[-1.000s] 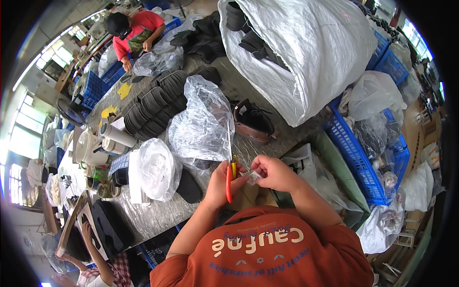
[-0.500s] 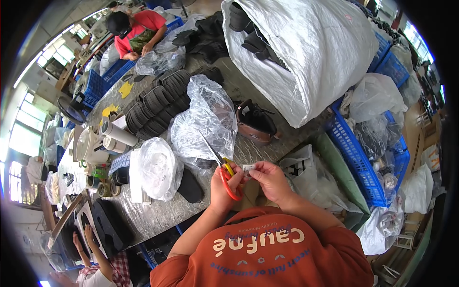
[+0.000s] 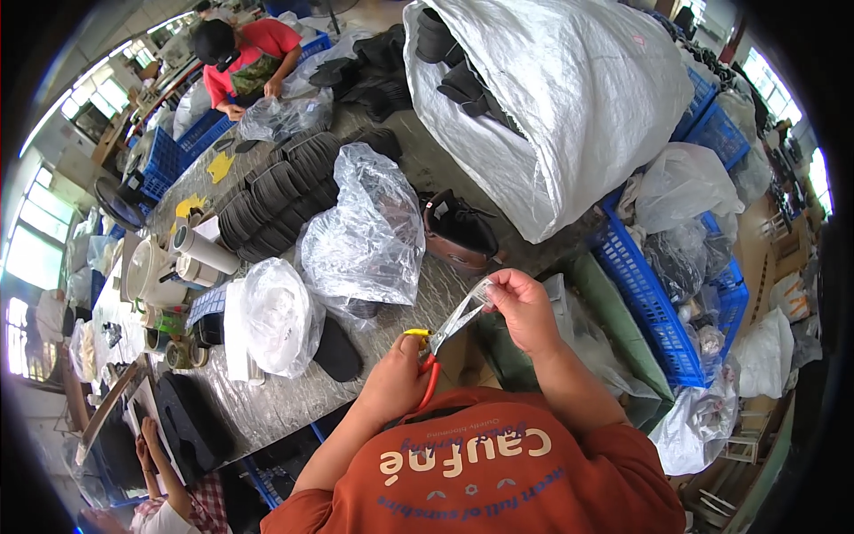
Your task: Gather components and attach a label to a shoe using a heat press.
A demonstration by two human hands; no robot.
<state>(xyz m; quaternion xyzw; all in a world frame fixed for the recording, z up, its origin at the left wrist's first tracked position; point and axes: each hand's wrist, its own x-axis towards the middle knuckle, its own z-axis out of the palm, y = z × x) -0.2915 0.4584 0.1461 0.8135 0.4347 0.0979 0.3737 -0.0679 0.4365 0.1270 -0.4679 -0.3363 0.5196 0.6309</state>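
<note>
My left hand [image 3: 397,377] is closed around a pair of scissors [image 3: 454,326] with red and yellow handles. The blades are spread apart and point up toward my right hand [image 3: 527,311]. Between my right thumb and fingers is a small white label [image 3: 484,290], and the blade tips reach close to it. Whether the blades touch the label I cannot tell. Just beyond my hands a brown shoe [image 3: 466,245] with a dark opening lies on the table, beside a large clear plastic bag [image 3: 369,236].
A dark flat sole [image 3: 337,352] and a crumpled plastic bag [image 3: 283,311] lie to the left. Rows of dark stacked pieces [image 3: 277,191] and a big white sack [image 3: 578,116] fill the table's far part. Blue crates [image 3: 654,311] stand right. Two co-workers are at the left.
The scissors have turned from pointing far left to pointing at the label, and their blades have spread. My right hand has moved up and right with the label, away from my left.
</note>
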